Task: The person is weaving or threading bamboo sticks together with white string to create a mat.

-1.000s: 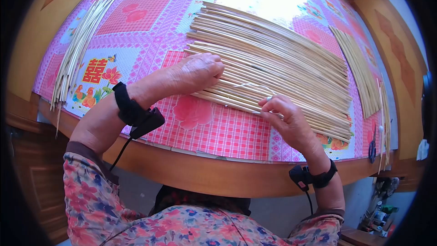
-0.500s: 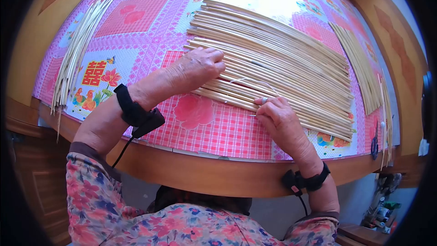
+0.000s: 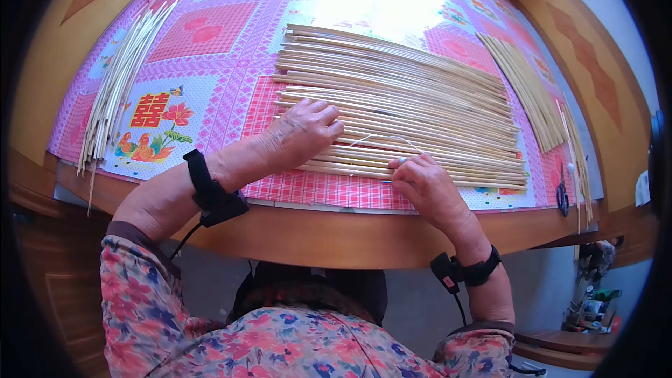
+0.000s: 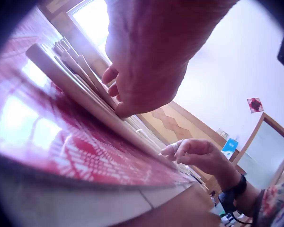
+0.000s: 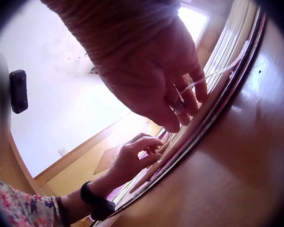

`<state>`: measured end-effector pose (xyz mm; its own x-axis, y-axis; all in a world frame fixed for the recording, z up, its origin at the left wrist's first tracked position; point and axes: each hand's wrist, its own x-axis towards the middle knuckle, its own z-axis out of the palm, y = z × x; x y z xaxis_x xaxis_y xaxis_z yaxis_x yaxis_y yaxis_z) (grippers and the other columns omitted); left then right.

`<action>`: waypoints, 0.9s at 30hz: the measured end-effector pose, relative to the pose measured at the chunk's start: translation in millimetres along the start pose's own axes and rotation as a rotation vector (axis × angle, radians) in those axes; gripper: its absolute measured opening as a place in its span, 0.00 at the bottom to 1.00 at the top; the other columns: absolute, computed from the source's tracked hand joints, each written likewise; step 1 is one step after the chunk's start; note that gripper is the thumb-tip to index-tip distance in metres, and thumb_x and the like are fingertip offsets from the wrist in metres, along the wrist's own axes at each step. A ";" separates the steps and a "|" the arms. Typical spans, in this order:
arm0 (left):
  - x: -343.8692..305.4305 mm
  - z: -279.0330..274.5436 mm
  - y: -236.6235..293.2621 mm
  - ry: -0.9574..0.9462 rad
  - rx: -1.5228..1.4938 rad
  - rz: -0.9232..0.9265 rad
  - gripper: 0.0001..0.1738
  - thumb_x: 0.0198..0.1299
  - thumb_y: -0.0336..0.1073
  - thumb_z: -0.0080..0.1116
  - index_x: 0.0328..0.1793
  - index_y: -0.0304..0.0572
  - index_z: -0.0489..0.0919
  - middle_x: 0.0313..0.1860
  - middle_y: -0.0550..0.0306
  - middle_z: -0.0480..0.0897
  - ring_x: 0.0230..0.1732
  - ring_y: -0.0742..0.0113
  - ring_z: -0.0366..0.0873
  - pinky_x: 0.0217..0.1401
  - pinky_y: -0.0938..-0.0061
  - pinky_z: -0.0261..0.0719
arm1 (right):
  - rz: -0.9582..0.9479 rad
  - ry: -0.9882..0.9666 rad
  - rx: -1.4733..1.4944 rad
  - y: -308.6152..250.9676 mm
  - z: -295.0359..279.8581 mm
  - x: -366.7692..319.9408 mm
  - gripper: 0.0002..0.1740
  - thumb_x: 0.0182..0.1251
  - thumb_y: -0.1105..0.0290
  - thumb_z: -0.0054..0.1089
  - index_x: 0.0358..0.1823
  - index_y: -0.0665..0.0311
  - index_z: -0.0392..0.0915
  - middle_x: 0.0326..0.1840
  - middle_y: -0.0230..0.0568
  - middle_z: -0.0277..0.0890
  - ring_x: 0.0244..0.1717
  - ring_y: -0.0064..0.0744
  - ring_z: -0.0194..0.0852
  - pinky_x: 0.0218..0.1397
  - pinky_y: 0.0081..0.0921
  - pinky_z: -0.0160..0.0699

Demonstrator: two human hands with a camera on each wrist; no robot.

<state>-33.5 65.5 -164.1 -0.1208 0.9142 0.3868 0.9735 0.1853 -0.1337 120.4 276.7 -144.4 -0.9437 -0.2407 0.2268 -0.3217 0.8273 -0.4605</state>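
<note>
Long straw-coloured stalks (image 3: 420, 108) lie side by side in a wide sheet across the table. My left hand (image 3: 306, 131) grips the near stalks toward their left ends, fingers bent down over them; its fingertips (image 4: 112, 85) show at the stalks in the left wrist view. At the near edge, my right hand (image 3: 430, 189) pinches a thin needle (image 3: 386, 182) whose end points left. A ring-like thimble (image 5: 180, 108) sits on one of its fingers. White thread (image 5: 217, 73) runs from this hand, and a loose length of it arches over the stalks between both hands.
A bundle of thin pale sticks (image 3: 122, 87) lies at the table's left. To the right are another stalk bundle (image 3: 525, 91), a few loose stalks (image 3: 575, 161) and dark-handled scissors (image 3: 562, 196). A patterned pink cloth (image 3: 210, 35) covers the table, whose wooden edge (image 3: 315, 234) is nearest me.
My right fingers have closed around the needle, and its end now shows left of them. The left hand stays on the stalks. The head view has shifted slightly.
</note>
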 end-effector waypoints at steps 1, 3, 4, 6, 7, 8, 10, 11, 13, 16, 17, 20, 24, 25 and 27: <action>-1.3 -2.9 2.3 0.016 0.018 0.011 0.09 0.43 0.29 0.55 0.32 0.38 0.71 0.32 0.53 0.73 0.39 0.60 0.73 0.43 0.69 0.72 | 0.005 -0.003 0.001 -0.8 -0.1 -1.3 0.04 0.54 0.73 0.54 0.28 0.65 0.71 0.38 0.41 0.76 0.43 0.45 0.68 0.49 0.34 0.68; -2.8 -5.7 8.5 0.035 0.035 0.018 0.09 0.43 0.29 0.55 0.32 0.38 0.71 0.32 0.53 0.73 0.39 0.60 0.73 0.43 0.69 0.72 | 0.007 0.002 -0.013 -1.3 1.7 -1.9 0.04 0.54 0.73 0.55 0.28 0.65 0.71 0.38 0.41 0.76 0.43 0.45 0.68 0.49 0.34 0.68; -2.8 -5.5 11.6 -0.025 0.018 0.001 0.08 0.43 0.28 0.55 0.32 0.37 0.72 0.33 0.52 0.73 0.41 0.60 0.73 0.44 0.69 0.72 | 0.008 0.008 -0.021 -1.4 2.7 -1.6 0.04 0.54 0.73 0.55 0.28 0.65 0.71 0.38 0.41 0.76 0.43 0.45 0.68 0.49 0.34 0.68; -4.7 -3.0 13.2 -0.100 0.019 -0.044 0.08 0.43 0.26 0.54 0.32 0.35 0.73 0.34 0.50 0.74 0.42 0.58 0.73 0.46 0.69 0.72 | 0.014 0.009 -0.025 -3.4 3.1 -2.2 0.04 0.54 0.73 0.55 0.28 0.65 0.71 0.38 0.41 0.76 0.43 0.45 0.69 0.49 0.34 0.68; -5.1 -2.1 13.7 -0.098 0.027 -0.044 0.08 0.43 0.26 0.54 0.32 0.35 0.73 0.34 0.50 0.74 0.42 0.58 0.73 0.46 0.69 0.72 | 0.020 0.015 -0.030 -3.7 3.0 -2.0 0.04 0.53 0.73 0.55 0.28 0.66 0.71 0.38 0.41 0.76 0.43 0.45 0.69 0.49 0.34 0.68; -4.6 -1.8 14.3 -0.109 0.010 -0.072 0.08 0.43 0.25 0.54 0.32 0.34 0.73 0.34 0.49 0.74 0.42 0.57 0.73 0.47 0.69 0.73 | -0.004 0.030 -0.032 -1.7 4.1 -2.5 0.04 0.53 0.72 0.55 0.27 0.66 0.71 0.37 0.40 0.77 0.43 0.44 0.69 0.49 0.34 0.69; -4.8 -1.3 15.0 -0.122 -0.001 -0.098 0.08 0.43 0.25 0.54 0.32 0.34 0.73 0.35 0.49 0.75 0.43 0.57 0.73 0.48 0.70 0.73 | 0.000 0.044 -0.042 -0.9 5.5 -2.7 0.04 0.53 0.73 0.55 0.27 0.66 0.71 0.37 0.40 0.77 0.42 0.44 0.70 0.49 0.34 0.68; -5.1 -1.1 14.6 -0.102 0.012 -0.118 0.08 0.43 0.24 0.54 0.32 0.34 0.73 0.35 0.49 0.75 0.42 0.57 0.73 0.48 0.70 0.73 | 0.008 0.051 -0.052 -0.6 6.9 -3.1 0.04 0.52 0.73 0.55 0.26 0.65 0.72 0.36 0.40 0.77 0.42 0.44 0.70 0.50 0.35 0.68; -4.5 0.8 11.6 -0.078 0.035 -0.140 0.08 0.43 0.24 0.54 0.32 0.34 0.73 0.35 0.48 0.75 0.42 0.57 0.74 0.48 0.70 0.73 | -0.003 0.070 -0.040 1.7 9.4 -3.9 0.04 0.52 0.72 0.55 0.25 0.66 0.72 0.36 0.40 0.77 0.42 0.45 0.70 0.50 0.35 0.68; -4.6 0.3 10.6 -0.164 0.076 -0.175 0.07 0.43 0.24 0.53 0.32 0.34 0.73 0.35 0.48 0.75 0.43 0.57 0.74 0.47 0.70 0.74 | -0.016 0.076 -0.030 2.4 10.1 -3.1 0.05 0.52 0.72 0.55 0.25 0.66 0.72 0.36 0.41 0.77 0.41 0.45 0.70 0.50 0.35 0.67; -5.4 -1.1 12.6 -0.170 0.077 -0.129 0.07 0.44 0.24 0.53 0.32 0.34 0.73 0.35 0.48 0.75 0.43 0.57 0.74 0.47 0.70 0.74 | -0.012 0.070 -0.031 2.6 9.5 -2.9 0.05 0.52 0.72 0.55 0.25 0.66 0.73 0.36 0.41 0.77 0.41 0.45 0.71 0.50 0.35 0.68; -8.3 -3.0 18.4 -0.155 0.077 -0.106 0.07 0.44 0.25 0.52 0.32 0.34 0.74 0.36 0.48 0.75 0.44 0.57 0.74 0.47 0.70 0.74 | -0.001 0.076 -0.007 3.0 9.8 -3.6 0.06 0.53 0.71 0.55 0.26 0.66 0.73 0.35 0.41 0.77 0.41 0.45 0.71 0.50 0.35 0.67; -7.8 -0.4 17.5 -0.105 0.121 -0.122 0.08 0.43 0.24 0.53 0.33 0.35 0.73 0.35 0.49 0.74 0.44 0.59 0.73 0.46 0.72 0.75 | 0.035 0.050 -0.006 2.5 9.8 -3.3 0.05 0.53 0.71 0.57 0.27 0.65 0.74 0.39 0.40 0.78 0.42 0.43 0.70 0.48 0.33 0.69; -6.9 -0.2 15.8 -0.101 0.122 -0.122 0.08 0.43 0.24 0.53 0.33 0.35 0.73 0.35 0.49 0.74 0.44 0.59 0.73 0.46 0.72 0.75 | 0.025 0.068 -0.010 4.5 12.1 -3.3 0.05 0.53 0.71 0.55 0.26 0.66 0.74 0.36 0.40 0.77 0.42 0.43 0.70 0.49 0.34 0.68; -3.8 -1.8 13.3 -0.176 0.163 -0.088 0.10 0.44 0.24 0.53 0.35 0.33 0.73 0.37 0.48 0.74 0.44 0.58 0.73 0.49 0.72 0.74 | 0.017 0.091 -0.022 3.4 11.4 -3.7 0.06 0.53 0.71 0.54 0.26 0.66 0.74 0.34 0.41 0.77 0.42 0.44 0.71 0.50 0.34 0.68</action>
<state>-19.8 63.8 -165.7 -0.2492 0.9382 0.2402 0.9156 0.3090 -0.2573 121.9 274.7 -156.6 -0.9377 -0.1804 0.2968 -0.3032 0.8421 -0.4461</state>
